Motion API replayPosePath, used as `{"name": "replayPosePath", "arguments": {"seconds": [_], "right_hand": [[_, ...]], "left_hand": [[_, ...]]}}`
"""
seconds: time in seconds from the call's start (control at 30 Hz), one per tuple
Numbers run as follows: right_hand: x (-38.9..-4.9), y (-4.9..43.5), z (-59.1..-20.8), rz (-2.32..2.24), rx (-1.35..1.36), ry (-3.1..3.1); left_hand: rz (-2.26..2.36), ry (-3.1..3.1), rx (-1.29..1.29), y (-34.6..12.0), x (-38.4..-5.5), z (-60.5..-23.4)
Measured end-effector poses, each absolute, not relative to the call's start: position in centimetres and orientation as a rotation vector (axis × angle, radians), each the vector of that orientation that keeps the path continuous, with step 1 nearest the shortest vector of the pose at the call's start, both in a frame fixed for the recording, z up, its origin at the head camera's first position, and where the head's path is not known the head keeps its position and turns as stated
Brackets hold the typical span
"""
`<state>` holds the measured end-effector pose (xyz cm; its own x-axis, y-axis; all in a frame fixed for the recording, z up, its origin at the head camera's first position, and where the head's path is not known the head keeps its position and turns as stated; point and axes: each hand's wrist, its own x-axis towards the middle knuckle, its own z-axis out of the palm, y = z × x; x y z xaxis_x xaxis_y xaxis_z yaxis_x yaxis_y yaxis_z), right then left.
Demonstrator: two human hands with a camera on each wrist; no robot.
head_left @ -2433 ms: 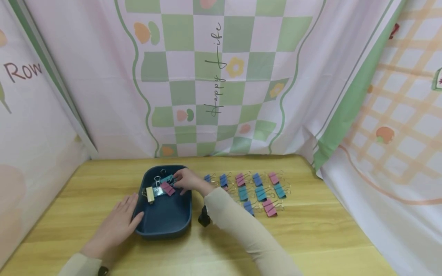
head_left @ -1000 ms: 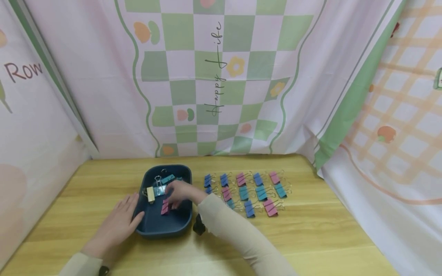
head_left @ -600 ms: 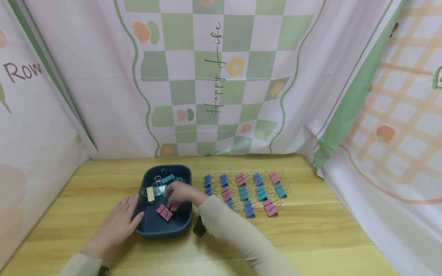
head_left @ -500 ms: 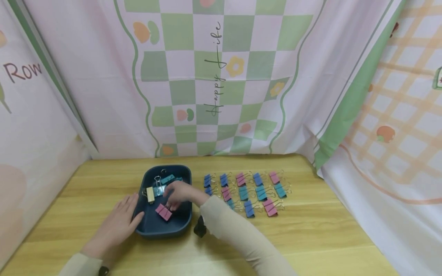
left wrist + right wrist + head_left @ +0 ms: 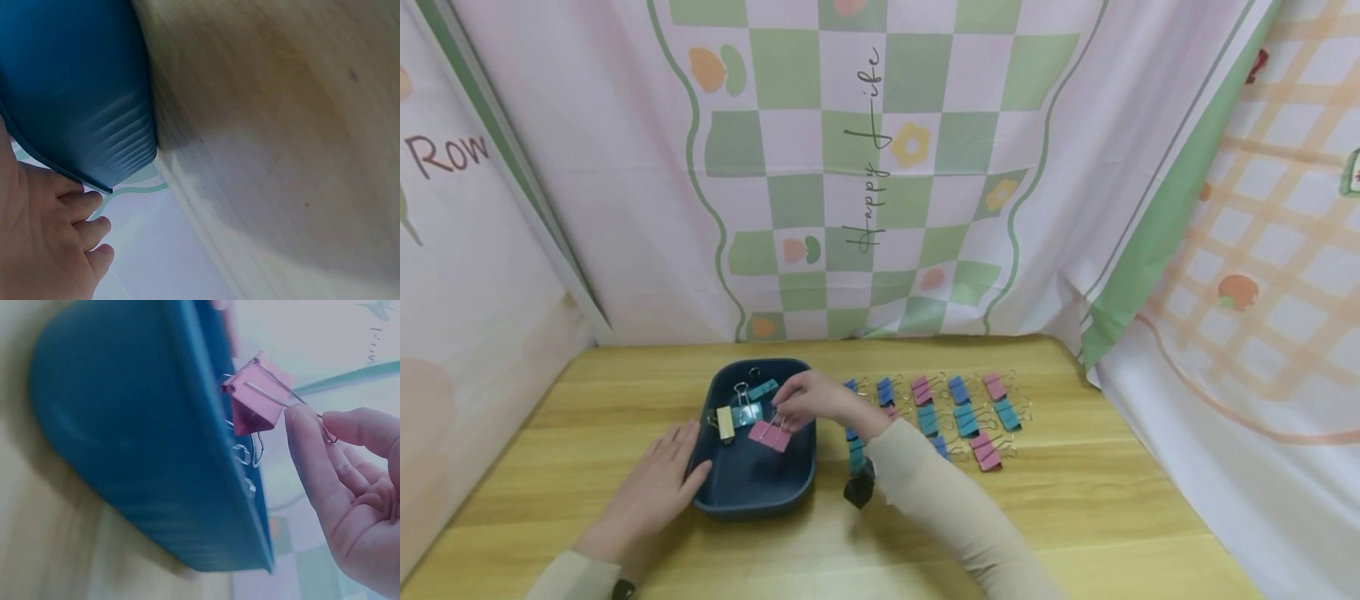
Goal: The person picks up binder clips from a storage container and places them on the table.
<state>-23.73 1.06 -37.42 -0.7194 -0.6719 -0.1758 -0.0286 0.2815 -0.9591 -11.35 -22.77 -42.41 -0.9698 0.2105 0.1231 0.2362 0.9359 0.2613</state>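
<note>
Above the dark blue bin (image 5: 756,487), my right hand (image 5: 812,398) pinches a pink binder clip (image 5: 770,437) by its wire handle, thumb against fingertips. The right wrist view has this pink binder clip (image 5: 257,397) raised over the rim, its body pointing away from the fingers. My left hand (image 5: 658,475) rests with extended fingers along the bin's left rim, thumb at its near left side. Inside the bin lie a cream binder clip (image 5: 726,425), a shiny light blue one (image 5: 748,415) and a teal one (image 5: 763,389); my right hand hides some of the interior.
Pink, blue and teal binder clips lie in rows right of the bin, among them a large pink clip (image 5: 987,452). The right forearm covers part of them. A black object (image 5: 859,485) hangs at the right wrist. Curtains (image 5: 880,192) stand behind the wooden table (image 5: 1120,500).
My right hand took the pink binder clip from lower in the bin and raised it, moving up and slightly right. The left hand stayed on the rim.
</note>
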Motion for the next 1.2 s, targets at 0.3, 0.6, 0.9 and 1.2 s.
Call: {"name": "replayPosePath", "arguments": {"seconds": [0.3,0.6,0.9,1.2], "right_hand": [[-25.0,5.5,-35.6,-1.625,-0.625,1.979],[-26.0,10.1,-33.6,-1.715,-0.556,2.094],[-26.5,14.4,-31.8,-1.814,-0.492,2.156],[-27.4,19.2,-31.4,-1.911,-0.413,2.219]], "left_hand": [[-0.421,-3.017,-0.333,-22.8,-11.4,-42.5],[-0.425,-3.017,-0.329,-22.9,-11.4,-42.5],[-0.421,-3.015,-0.342,-22.9,-11.4,-42.7],[-0.424,-3.021,-0.341,-23.0,-11.4,-42.7]]}}
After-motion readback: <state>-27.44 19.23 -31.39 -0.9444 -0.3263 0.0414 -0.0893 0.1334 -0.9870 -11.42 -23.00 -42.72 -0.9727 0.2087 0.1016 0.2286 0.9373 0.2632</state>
